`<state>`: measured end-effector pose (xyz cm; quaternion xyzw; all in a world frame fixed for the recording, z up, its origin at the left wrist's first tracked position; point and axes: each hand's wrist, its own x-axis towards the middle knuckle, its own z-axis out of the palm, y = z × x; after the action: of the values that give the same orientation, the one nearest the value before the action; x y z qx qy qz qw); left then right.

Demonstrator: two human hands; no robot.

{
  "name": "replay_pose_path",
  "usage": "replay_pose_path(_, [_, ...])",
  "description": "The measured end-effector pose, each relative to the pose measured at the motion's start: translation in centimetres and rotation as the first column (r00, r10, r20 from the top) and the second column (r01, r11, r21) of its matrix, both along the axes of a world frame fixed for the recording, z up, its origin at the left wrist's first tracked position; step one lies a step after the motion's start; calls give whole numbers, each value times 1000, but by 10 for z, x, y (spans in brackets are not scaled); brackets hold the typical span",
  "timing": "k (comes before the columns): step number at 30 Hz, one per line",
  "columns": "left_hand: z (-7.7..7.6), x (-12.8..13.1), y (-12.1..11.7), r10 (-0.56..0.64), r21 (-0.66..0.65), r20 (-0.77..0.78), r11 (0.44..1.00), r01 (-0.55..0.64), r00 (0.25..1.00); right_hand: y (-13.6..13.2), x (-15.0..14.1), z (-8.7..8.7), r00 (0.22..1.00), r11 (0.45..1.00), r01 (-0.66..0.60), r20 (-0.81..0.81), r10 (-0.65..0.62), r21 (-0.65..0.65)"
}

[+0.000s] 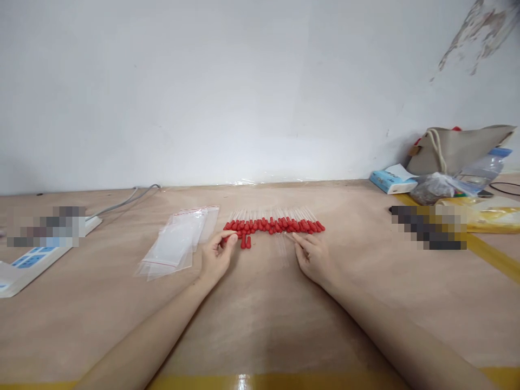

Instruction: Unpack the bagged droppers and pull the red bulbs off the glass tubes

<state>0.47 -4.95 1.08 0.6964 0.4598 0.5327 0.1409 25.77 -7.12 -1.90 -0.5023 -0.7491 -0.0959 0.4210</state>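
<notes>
A row of several glass droppers with red rubber bulbs (274,224) lies across the middle of the wooden table (260,319). My left hand (216,255) rests at the row's left end, its thumb and forefinger pinched beside two bulbs that lie apart from the row. My right hand (312,255) lies below the row's right part, fingers together and touching clear dropper tubes (282,250). What either hand grips is too small to make out.
A stack of clear zip bags (177,242) lies left of my left hand. A white power strip (30,264) with a grey cable sits at the far left. At the far right are a beige drawstring bag (459,149), a blue box (392,180) and plastic bags.
</notes>
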Motion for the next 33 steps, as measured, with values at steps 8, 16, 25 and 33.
replay_pose_path(8, [-8, -16, 18, 126, -162, -121, 976, -145, 985, 2, 0, 1, 998, 975, -32, -61, 19, -218])
replay_pose_path(16, [3, -4, 2, -3, -198, -307, 978, -60, 952, 0, -8, -1, 995, 982, -3, 96, 22, -187])
replay_pose_path(25, [-7, -11, 6, -76, -293, -239, 956, 2, 968, -8, -12, 9, 981, 970, 38, 195, 9, -239])
replay_pose_path(33, [5, -19, 25, 149, -112, -292, 976, -189, 945, -8, -11, 10, 986, 986, 29, 166, -1, -165])
